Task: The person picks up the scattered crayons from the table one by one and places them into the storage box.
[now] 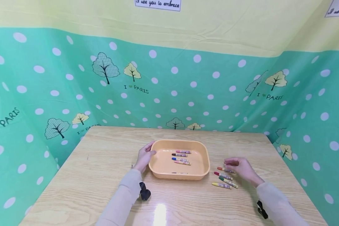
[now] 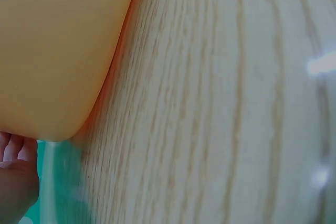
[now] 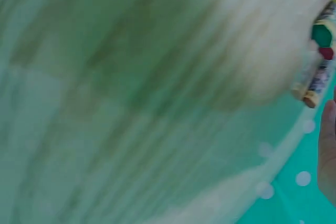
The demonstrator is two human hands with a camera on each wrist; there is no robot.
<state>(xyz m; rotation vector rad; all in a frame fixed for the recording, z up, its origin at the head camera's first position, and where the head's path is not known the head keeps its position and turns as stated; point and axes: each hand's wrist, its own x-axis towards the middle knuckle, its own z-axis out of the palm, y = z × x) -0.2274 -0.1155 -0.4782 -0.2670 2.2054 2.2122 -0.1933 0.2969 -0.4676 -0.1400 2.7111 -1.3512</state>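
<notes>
A peach plastic tray stands on the table with several paper-wrapped crayons inside, among them a blue crayon, a black one and a pink one. My left hand grips the tray's left rim, thumb over the edge; its fingers show beside the tray wall in the left wrist view. Over the loose crayons right of the tray hovers my right hand, fingers loosely bent just above an orange crayon. Nearer me lie a red crayon, a green crayon and a yellow crayon.
The wooden table carries the tray and crayons. A green and yellow curtain with dots and trees hangs along its back and sides. Each sleeve has a black wrist camera.
</notes>
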